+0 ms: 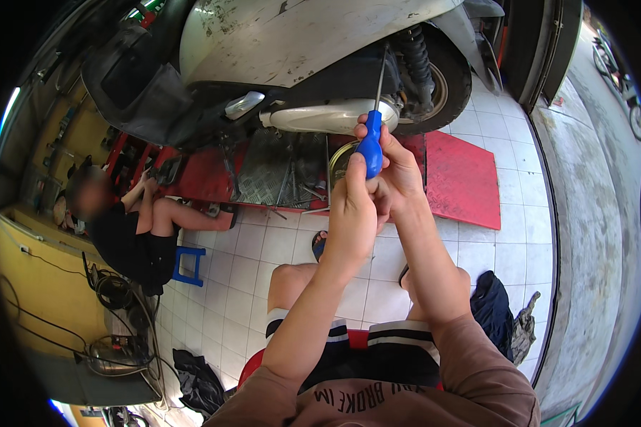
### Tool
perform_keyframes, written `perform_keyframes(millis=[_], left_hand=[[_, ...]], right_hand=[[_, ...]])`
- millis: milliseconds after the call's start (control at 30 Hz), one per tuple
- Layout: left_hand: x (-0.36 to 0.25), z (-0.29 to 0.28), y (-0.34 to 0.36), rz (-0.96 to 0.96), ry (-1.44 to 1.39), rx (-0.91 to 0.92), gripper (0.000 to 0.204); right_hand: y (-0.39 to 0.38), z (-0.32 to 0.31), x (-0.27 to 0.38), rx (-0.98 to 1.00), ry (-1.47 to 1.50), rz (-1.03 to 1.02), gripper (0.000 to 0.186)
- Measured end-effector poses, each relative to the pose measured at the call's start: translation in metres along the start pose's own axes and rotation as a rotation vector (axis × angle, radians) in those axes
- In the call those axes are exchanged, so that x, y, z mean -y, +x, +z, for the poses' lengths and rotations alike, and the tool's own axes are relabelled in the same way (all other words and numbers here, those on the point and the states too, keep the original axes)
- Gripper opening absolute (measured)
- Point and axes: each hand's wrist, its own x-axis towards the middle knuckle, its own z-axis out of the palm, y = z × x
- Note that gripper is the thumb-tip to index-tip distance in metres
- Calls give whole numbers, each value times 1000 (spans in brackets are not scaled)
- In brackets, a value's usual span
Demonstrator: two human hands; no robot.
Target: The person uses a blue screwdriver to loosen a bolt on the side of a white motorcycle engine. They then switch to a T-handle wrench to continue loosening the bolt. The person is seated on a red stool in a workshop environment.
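Right hand (pixel 404 174) and left hand (pixel 354 215) clamp a blue bulb-handled, thin metal-shafted screwdriver (pixel 371 151), long axis pointing away toward the scratched silver-grey scooter (pixel 256 46), right hand nearer.

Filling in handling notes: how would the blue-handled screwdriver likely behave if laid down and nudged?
The screwdriver might roll, since its bulbous handle looks rounded. Its slim, straight metal shaft suggests it would stay stiff.
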Motion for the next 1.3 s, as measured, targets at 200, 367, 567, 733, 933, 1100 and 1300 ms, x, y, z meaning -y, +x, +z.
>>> perform_keyframes(millis=[200,367,567,733,933,1100,1300], left_hand=[[-7,-3,-11,603,1005,-301,35],[-4,-6,-4,629,1011,-265,36],[-4,-12,-3,-14,-134,115,52],[-9,-15,-7,566,870,-195,40],[-16,-1,-10,488,971,-185,36],[16,1,3,345,163,-124,48],[22,-28,2,-98,-245,98,52]], right_hand=[[-3,26,-1,-349,-307,2,35],[-4,30,-5,-351,-334,-89,28],[-2,2,4,81,-85,69,38],[-3,2,6,-40,-283,12,37],[-7,17,8,-221,-317,-26,37],[-6,11,11,50,-208,99,54],[-1,-5,4,-9,-256,78,37]])
